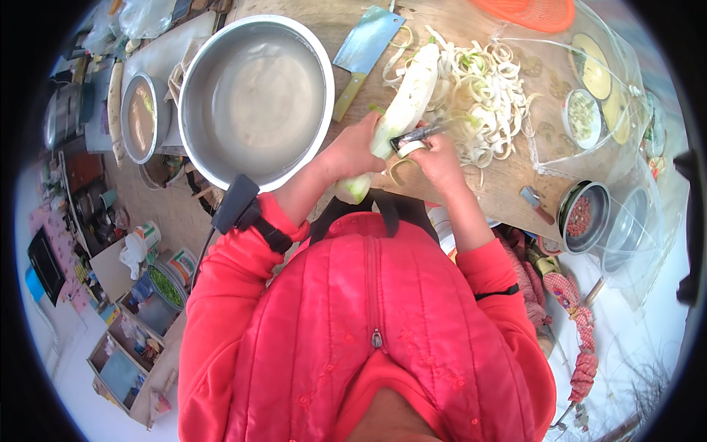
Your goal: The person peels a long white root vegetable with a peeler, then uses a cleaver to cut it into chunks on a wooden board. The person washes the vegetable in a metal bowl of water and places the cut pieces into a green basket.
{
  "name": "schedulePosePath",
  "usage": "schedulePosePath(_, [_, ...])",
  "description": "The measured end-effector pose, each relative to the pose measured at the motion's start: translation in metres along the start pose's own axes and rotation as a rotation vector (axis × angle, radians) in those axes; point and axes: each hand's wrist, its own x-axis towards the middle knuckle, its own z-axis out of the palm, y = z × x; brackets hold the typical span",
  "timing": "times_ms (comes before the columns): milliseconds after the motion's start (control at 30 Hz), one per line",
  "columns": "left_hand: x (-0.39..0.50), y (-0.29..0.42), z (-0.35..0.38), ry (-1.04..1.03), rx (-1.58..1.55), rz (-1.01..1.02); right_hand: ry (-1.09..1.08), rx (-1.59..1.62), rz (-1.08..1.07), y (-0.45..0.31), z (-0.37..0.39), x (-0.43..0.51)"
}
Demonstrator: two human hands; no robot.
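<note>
My left hand [358, 148] grips a long pale radish [410, 96] near its lower end, which tilts up and away to the right. In my right hand [439, 159] is a peeler [417, 135], its blade against the radish's right side, with a curl of peel at it. A large heap of peel strips [486, 105] lies on the wooden table just beyond my right hand. Left of the radish, a cleaver [369, 41] with a yellowish handle lies flat.
A big metal basin [257, 99] of cloudy water stands at the left. At the right are an orange plastic basket [530, 12], a mesh food cover [558, 160] over a bowl of chopped vegetable [581, 119], a small knife [537, 204] and a metal bowl [584, 216] with reddish contents.
</note>
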Motion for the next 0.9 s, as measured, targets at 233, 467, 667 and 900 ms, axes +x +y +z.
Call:
schedulePosePath(233, [-0.013,0.009,-0.010,-0.013,0.088,0.085,0.230,-0.346,-0.242,-0.032,-0.002,0.006])
schedulePosePath(467, [-0.034,0.011,-0.016,-0.099,0.021,0.116,0.394,-0.202,0.087,-0.033,-0.082,0.055])
schedulePosePath(667, [-0.050,-0.009,-0.026,-0.024,-0.004,0.182,0.554,-0.127,0.105,-0.006,-0.153,0.065])
schedulePosePath(900, [-0.047,-0.003,-0.031,-0.059,-0.117,0.106,0.114,-0.070,-0.170,-0.052,-0.035,-0.003])
